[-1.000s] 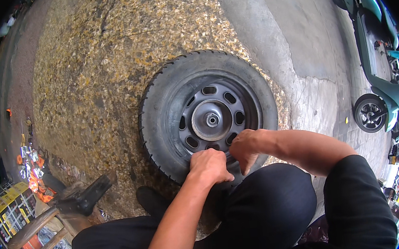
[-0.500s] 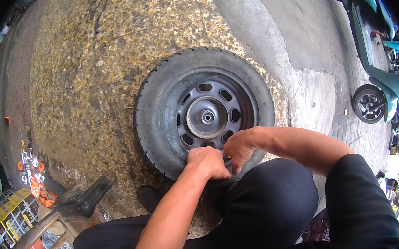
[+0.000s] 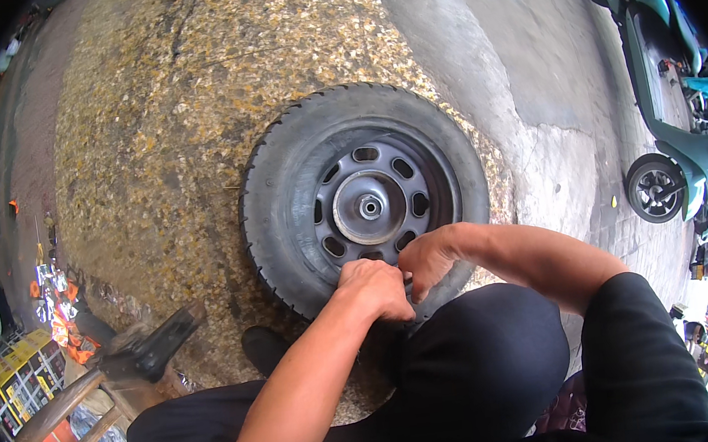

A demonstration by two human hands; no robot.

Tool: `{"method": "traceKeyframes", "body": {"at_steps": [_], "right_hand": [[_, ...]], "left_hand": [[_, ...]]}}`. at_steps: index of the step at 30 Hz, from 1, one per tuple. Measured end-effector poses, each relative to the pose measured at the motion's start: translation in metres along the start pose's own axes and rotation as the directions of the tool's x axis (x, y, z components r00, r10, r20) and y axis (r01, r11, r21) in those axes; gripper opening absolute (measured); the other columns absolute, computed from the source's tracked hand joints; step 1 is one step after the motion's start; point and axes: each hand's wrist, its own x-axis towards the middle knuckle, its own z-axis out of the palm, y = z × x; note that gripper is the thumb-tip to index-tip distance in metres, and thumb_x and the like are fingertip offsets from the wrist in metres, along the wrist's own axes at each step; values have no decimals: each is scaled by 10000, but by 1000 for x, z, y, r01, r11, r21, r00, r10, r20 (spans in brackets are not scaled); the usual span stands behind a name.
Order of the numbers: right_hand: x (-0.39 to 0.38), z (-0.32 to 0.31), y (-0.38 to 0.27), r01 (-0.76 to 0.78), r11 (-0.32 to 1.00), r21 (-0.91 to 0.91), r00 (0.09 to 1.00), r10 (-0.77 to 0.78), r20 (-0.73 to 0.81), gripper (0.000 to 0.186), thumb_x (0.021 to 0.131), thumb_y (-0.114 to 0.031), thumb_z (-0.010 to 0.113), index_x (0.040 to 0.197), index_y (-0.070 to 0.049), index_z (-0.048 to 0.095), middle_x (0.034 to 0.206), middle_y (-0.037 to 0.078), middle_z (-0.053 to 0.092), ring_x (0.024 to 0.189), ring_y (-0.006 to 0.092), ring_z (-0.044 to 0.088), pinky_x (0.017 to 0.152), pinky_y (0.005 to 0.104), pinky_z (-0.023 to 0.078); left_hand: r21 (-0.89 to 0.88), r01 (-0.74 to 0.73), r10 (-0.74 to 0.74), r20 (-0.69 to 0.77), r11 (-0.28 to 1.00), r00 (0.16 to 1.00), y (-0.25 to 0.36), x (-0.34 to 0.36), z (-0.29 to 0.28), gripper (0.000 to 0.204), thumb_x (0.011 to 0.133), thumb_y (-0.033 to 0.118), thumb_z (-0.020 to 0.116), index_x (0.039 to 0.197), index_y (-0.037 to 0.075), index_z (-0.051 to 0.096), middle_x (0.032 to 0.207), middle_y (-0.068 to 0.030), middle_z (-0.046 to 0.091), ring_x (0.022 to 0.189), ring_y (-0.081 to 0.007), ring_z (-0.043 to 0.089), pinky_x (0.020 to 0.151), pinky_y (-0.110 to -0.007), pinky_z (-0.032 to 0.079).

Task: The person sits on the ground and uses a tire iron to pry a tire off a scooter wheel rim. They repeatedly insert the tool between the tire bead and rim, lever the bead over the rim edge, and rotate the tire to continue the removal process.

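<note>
A black rubber tyre lies flat on the ground, fitted round a dark grey wheel rim with oval slots and a round hub. My left hand is closed at the near side of the wheel, its knuckles over the inner edge of the tyre. Bent down at the wrist, my right hand meets it there with its fingers closed. The fingertips of both hands come together where the tyre borders the rim. What they pinch is hidden between them.
My knees flank the near side of the wheel. On the left stand a wooden rack with a dark tool on it and a yellow-and-black box. A green scooter is at the far right, and rough pebbled ground surrounds the tyre.
Both hands stay at the same spot on the wheel, with only a slight shift of the left fingers. The whole view has moved by a hair.
</note>
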Motion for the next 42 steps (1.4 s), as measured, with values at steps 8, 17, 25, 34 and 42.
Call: {"method": "traceKeyframes", "body": {"at_steps": [8, 17, 25, 34, 42], "right_hand": [[4, 6, -3, 15, 999, -38, 1000, -15, 1, 560, 729, -397, 796, 1148, -32, 727, 1131, 187, 722, 1079, 327, 673, 923, 409, 509], [-3, 16, -26, -96, 984, -148, 986, 74, -150, 648, 666, -516, 816, 1205, -170, 718, 1103, 120, 737, 1094, 328, 673, 912, 417, 528], [-28, 51, -13, -9, 996, -88, 827, -42, -561, 503, 720, -433, 792, 1025, -37, 741, 992, 206, 728, 1018, 364, 688, 882, 450, 542], [-13, 17, -24, -125, 968, -217, 979, 85, -185, 528, 662, -425, 831, 1060, -85, 770, 1081, 140, 746, 1079, 298, 696, 875, 405, 546], [-4, 22, -17, -83, 988, -134, 964, 45, -263, 565, 666, -454, 834, 1092, -91, 751, 1026, 165, 737, 1032, 342, 686, 875, 423, 534]], "left_hand": [[-63, -10, 16, 92, 998, 996, -6, 7, 1, 540, 680, 452, 766, 1059, 68, 744, 1047, -142, 745, 1058, -300, 693, 932, -406, 528], [-109, 5, -17, -108, 994, 994, -12, -8, 16, 417, 659, 342, 759, 959, 52, 769, 1042, -159, 747, 1014, -308, 716, 876, -389, 564], [86, -2, 0, 29, 996, 1000, 6, 7, 5, 510, 666, 479, 768, 996, 91, 788, 1039, -133, 752, 1022, -268, 712, 906, -364, 540], [-35, 70, -74, -107, 997, 991, 0, -4, 16, 540, 632, 430, 818, 1000, 38, 774, 1025, -169, 741, 1076, -308, 687, 947, -402, 535], [-9, 9, -11, -253, 1000, 968, -10, -9, 29, 589, 691, 396, 786, 1142, 23, 713, 1135, -194, 695, 1134, -337, 644, 960, -432, 534]]}}
